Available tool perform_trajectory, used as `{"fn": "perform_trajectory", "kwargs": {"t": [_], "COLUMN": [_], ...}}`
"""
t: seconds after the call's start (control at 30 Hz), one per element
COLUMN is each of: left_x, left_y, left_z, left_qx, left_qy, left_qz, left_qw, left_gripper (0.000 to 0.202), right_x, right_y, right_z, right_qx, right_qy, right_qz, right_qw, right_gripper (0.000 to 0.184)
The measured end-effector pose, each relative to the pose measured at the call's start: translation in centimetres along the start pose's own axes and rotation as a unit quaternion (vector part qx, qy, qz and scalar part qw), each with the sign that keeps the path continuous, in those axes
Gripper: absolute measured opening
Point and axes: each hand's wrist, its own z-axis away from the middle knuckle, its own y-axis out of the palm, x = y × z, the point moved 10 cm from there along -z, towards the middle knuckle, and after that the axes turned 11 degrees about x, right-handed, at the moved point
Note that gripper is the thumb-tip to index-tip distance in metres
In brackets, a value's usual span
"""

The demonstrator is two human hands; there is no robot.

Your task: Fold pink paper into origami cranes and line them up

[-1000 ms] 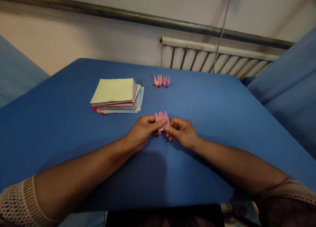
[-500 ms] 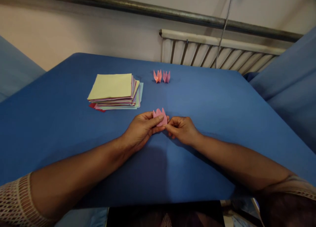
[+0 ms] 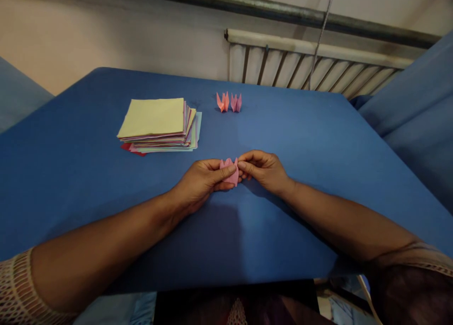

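A small folded pink paper piece (image 3: pixel 231 175) with pointed tips is held just above the blue table, near its middle. My left hand (image 3: pixel 200 181) pinches it from the left, thumb lying across its front. At the upper right tip of the paper, the thumb and forefinger of my right hand (image 3: pixel 265 171) are pinched together. The far side of the folded paper and the fingers behind it are hidden. Farther back stand two finished-looking folded paper figures, one orange-pink (image 3: pixel 222 102) and one purple-pink (image 3: pixel 236 103), side by side.
A thick stack of coloured paper (image 3: pixel 154 120), pale yellow on top, lies at the left of the blue table (image 3: pixel 300 136). Behind the table are a white radiator (image 3: pixel 276 63) and a pipe. Blue fabric (image 3: pixel 421 98) hangs at the right.
My right hand has moved up from the paper's lower right corner to its upper right tip. My left hand keeps hold of the paper. The view has shifted slightly.
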Motion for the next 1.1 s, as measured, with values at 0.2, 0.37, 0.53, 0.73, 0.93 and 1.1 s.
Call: {"fn": "perform_trajectory", "kwargs": {"t": [0.2, 0.37, 0.53, 0.73, 0.93, 1.1], "left_x": [0.2, -0.3, -0.7, -1.0, -1.3, -1.6], "left_y": [-0.1, -0.5, -0.3, -0.4, -0.3, -0.2], "left_z": [0.0, 0.2, 0.2, 0.4, 0.5, 0.7], "left_qx": [-0.009, -0.049, -0.049, -0.056, -0.063, -0.071], "left_qy": [-0.002, 0.013, 0.03, 0.043, 0.047, 0.063], "left_qz": [-0.013, -0.065, -0.099, -0.119, -0.118, -0.106], "left_qw": [1.0, 0.997, 0.993, 0.99, 0.99, 0.99], "left_gripper": [0.031, 0.034, 0.036, 0.03, 0.024, 0.024], "right_x": [-0.2, 2.2, 4.9, 5.7, 5.9, 6.4], "right_y": [0.0, 0.1, 1.1, 2.5, 2.8, 2.9], "right_z": [0.0, 0.8, 2.0, 2.8, 3.3, 3.8], "right_qx": [0.015, 0.004, 0.006, 0.039, 0.018, -0.015], "right_qy": [-0.012, -0.089, -0.187, -0.229, -0.237, -0.257], "right_qz": [0.025, 0.199, 0.366, 0.446, 0.504, 0.528], "right_qw": [1.0, 0.976, 0.912, 0.864, 0.831, 0.809], "right_gripper": [0.032, 0.019, 0.013, 0.017, 0.013, 0.009]}}
